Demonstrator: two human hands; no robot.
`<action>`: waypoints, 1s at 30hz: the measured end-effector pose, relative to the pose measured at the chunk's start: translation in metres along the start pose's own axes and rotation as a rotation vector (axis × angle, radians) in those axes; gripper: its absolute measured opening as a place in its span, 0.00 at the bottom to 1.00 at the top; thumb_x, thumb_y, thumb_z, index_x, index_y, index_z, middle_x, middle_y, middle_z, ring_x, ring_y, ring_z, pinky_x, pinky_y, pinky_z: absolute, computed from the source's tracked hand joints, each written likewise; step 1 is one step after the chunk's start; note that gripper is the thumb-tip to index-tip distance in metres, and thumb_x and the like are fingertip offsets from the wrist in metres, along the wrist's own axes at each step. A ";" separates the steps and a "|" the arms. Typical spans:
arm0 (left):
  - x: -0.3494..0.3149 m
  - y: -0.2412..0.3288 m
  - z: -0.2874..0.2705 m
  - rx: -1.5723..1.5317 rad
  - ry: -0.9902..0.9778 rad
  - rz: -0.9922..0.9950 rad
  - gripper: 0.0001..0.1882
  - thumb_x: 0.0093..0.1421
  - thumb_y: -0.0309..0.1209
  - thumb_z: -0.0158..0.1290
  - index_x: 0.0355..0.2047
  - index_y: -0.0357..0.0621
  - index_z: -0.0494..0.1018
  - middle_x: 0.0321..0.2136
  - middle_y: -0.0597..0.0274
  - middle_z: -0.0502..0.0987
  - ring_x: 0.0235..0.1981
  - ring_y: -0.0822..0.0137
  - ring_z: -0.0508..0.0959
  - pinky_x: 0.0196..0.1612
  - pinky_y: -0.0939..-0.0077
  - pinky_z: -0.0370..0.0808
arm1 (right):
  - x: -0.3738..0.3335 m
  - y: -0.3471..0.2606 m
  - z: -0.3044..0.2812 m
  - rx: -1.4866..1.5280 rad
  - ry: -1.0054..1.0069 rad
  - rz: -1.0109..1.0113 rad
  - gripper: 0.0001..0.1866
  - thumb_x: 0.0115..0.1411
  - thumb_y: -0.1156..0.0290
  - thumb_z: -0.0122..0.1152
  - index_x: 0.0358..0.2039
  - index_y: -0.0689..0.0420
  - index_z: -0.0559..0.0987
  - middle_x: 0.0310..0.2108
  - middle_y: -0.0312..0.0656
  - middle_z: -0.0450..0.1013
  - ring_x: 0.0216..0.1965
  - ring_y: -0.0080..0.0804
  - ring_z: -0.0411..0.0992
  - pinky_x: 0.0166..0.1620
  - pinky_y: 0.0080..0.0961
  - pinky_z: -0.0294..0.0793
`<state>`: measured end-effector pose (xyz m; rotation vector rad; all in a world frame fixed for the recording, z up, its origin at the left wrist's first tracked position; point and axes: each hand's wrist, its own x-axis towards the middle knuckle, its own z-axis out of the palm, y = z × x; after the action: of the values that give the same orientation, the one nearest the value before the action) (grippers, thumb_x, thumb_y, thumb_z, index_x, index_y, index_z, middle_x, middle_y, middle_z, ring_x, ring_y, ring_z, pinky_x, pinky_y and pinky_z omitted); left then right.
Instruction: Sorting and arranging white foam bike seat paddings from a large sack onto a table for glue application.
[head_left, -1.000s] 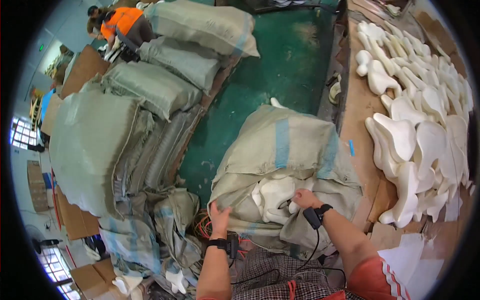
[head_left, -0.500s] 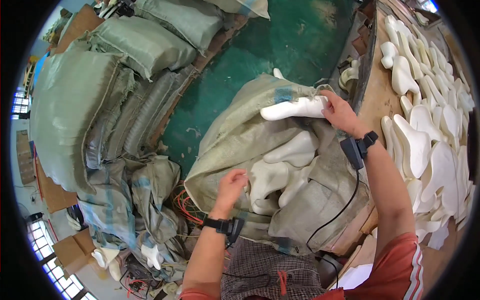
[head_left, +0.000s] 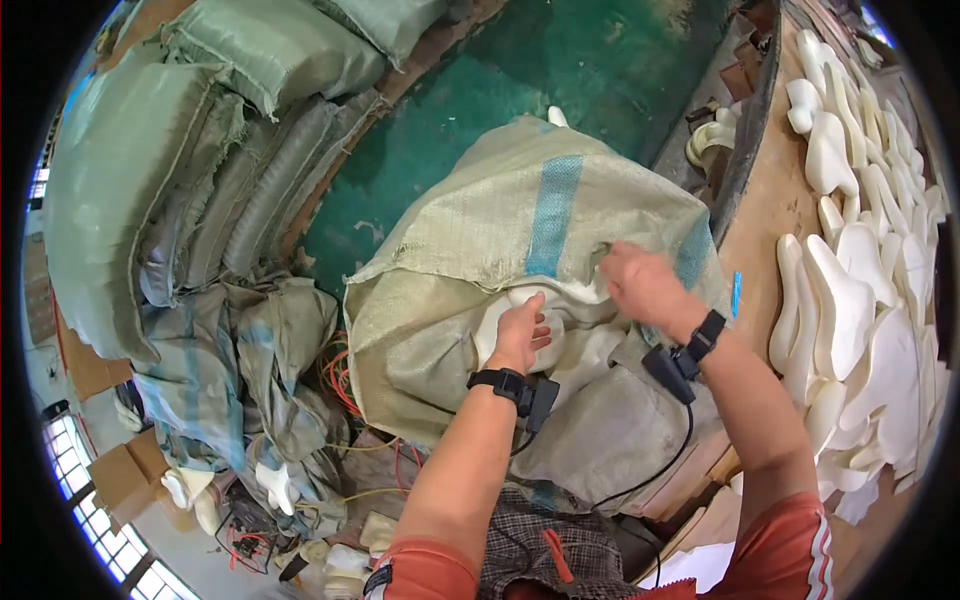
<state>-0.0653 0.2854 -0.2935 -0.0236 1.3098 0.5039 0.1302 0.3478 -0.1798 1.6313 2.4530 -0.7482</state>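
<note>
Centrally, noted one woven sack (head_left: 470, 225), pale with blue stripes, gaping toward the wearer, with white shaped pieces (head_left: 488, 330) partly covered inside its mouth. Entered left hand (head_left: 522, 335) at that mouth, over the pieces, with thumb raised apart from loosely bent fingers; could not tell any contact. Entered right hand (head_left: 645, 288) at the upper flap of the sack, with fingers curled together against the cloth; could not tell a pinch from a mere touch. Recorded one black wrist unit (head_left: 540, 402) per wrist, strapped and cabled. Listed, at right, a brown bench (head_left: 768, 205) bearing a heap of white forms (head_left: 840, 290), with a thin blue strip (head_left: 737, 295) between heap and sack. Listed, at left, stuffed sacks (head_left: 115, 190) in a stack, slack striped sacks (head_left: 185, 365) below, a cardboard box (head_left: 122, 470) and orange cords (head_left: 341, 380). Saw green floor (head_left: 400, 150) beyond.
</note>
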 end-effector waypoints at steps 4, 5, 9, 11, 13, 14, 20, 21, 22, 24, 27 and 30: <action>0.021 -0.005 0.010 -0.169 -0.017 0.028 0.14 0.56 0.36 0.54 0.39 0.41 0.71 0.36 0.58 0.73 0.35 0.61 0.75 0.34 0.70 0.73 | -0.001 -0.002 0.032 -0.198 -0.171 -0.007 0.11 0.51 0.72 0.55 0.36 0.59 0.76 0.41 0.49 0.70 0.43 0.50 0.70 0.45 0.37 0.72; 0.023 -0.001 0.019 -0.166 -0.117 0.095 0.12 0.55 0.33 0.53 0.38 0.41 0.72 0.34 0.58 0.74 0.34 0.61 0.76 0.34 0.70 0.73 | -0.004 0.008 0.040 -0.373 -0.221 0.050 0.14 0.52 0.72 0.53 0.39 0.60 0.76 0.43 0.49 0.69 0.48 0.50 0.68 0.46 0.37 0.73; 0.037 0.018 -0.001 0.016 0.159 0.340 0.12 0.49 0.22 0.54 0.37 0.39 0.72 0.31 0.62 0.73 0.31 0.68 0.73 0.33 0.75 0.70 | 0.013 0.032 0.038 -0.285 0.196 0.157 0.30 0.48 0.69 0.62 0.52 0.63 0.65 0.55 0.57 0.59 0.52 0.55 0.61 0.52 0.40 0.68; 0.038 0.028 -0.013 0.121 0.193 0.541 0.17 0.47 0.19 0.55 0.40 0.37 0.72 0.34 0.61 0.73 0.35 0.70 0.72 0.37 0.77 0.69 | 0.025 0.050 0.018 -0.294 0.500 0.140 0.31 0.48 0.69 0.63 0.52 0.64 0.64 0.56 0.59 0.58 0.51 0.56 0.61 0.52 0.40 0.67; 0.032 0.035 -0.013 0.155 0.281 0.527 0.21 0.47 0.21 0.55 0.45 0.36 0.71 0.41 0.59 0.72 0.42 0.67 0.71 0.45 0.76 0.68 | 0.030 0.050 -0.008 -0.254 0.665 0.112 0.26 0.48 0.72 0.62 0.48 0.64 0.67 0.49 0.57 0.64 0.48 0.53 0.64 0.50 0.40 0.68; 0.030 0.042 -0.025 0.174 0.349 0.613 0.22 0.47 0.23 0.56 0.45 0.35 0.71 0.41 0.58 0.72 0.40 0.65 0.70 0.46 0.73 0.68 | 0.034 0.035 -0.017 -0.234 0.663 0.101 0.26 0.48 0.72 0.62 0.48 0.64 0.67 0.49 0.57 0.64 0.48 0.53 0.64 0.50 0.40 0.68; 0.017 0.074 -0.045 0.249 0.410 0.865 0.21 0.49 0.25 0.55 0.46 0.36 0.71 0.39 0.60 0.74 0.40 0.67 0.72 0.45 0.75 0.68 | 0.043 -0.061 0.033 0.165 0.100 -0.302 0.12 0.47 0.72 0.60 0.34 0.61 0.76 0.31 0.50 0.71 0.36 0.47 0.71 0.42 0.39 0.72; 0.016 0.077 -0.049 0.250 0.417 0.866 0.21 0.49 0.25 0.55 0.46 0.36 0.71 0.39 0.60 0.74 0.40 0.67 0.72 0.45 0.75 0.68 | 0.052 -0.061 0.054 0.169 0.100 -0.308 0.12 0.47 0.72 0.60 0.34 0.61 0.76 0.31 0.50 0.71 0.36 0.47 0.71 0.42 0.39 0.72; 0.018 0.078 -0.044 0.295 0.355 0.740 0.16 0.49 0.25 0.54 0.40 0.37 0.73 0.33 0.62 0.74 0.35 0.68 0.73 0.40 0.76 0.69 | 0.060 -0.050 0.070 0.099 0.196 -0.265 0.15 0.49 0.70 0.60 0.39 0.60 0.76 0.34 0.51 0.72 0.39 0.48 0.71 0.45 0.39 0.71; 0.015 0.075 -0.034 0.269 0.275 0.567 0.04 0.49 0.27 0.55 0.25 0.39 0.74 0.20 0.68 0.73 0.23 0.72 0.72 0.27 0.78 0.69 | 0.078 -0.032 0.073 0.048 0.301 -0.221 0.18 0.52 0.67 0.61 0.43 0.59 0.75 0.36 0.52 0.72 0.41 0.49 0.71 0.47 0.38 0.70; 0.013 0.055 -0.050 0.189 0.128 0.115 0.08 0.49 0.30 0.56 0.30 0.40 0.75 0.23 0.66 0.73 0.22 0.71 0.71 0.24 0.75 0.68 | 0.104 -0.034 0.077 0.122 -0.438 0.149 0.20 0.56 0.59 0.56 0.45 0.58 0.75 0.42 0.54 0.72 0.45 0.46 0.71 0.51 0.35 0.68; 0.014 0.050 -0.050 0.155 0.244 0.234 0.18 0.48 0.29 0.58 0.39 0.34 0.73 0.35 0.56 0.76 0.37 0.59 0.75 0.43 0.69 0.71 | 0.110 -0.042 0.082 0.090 -0.396 0.021 0.23 0.56 0.56 0.53 0.48 0.56 0.75 0.48 0.50 0.72 0.49 0.47 0.70 0.54 0.36 0.66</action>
<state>-0.1270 0.3197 -0.3075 0.2045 1.5980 0.6105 0.0316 0.3901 -0.2745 1.3716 2.1478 -1.0746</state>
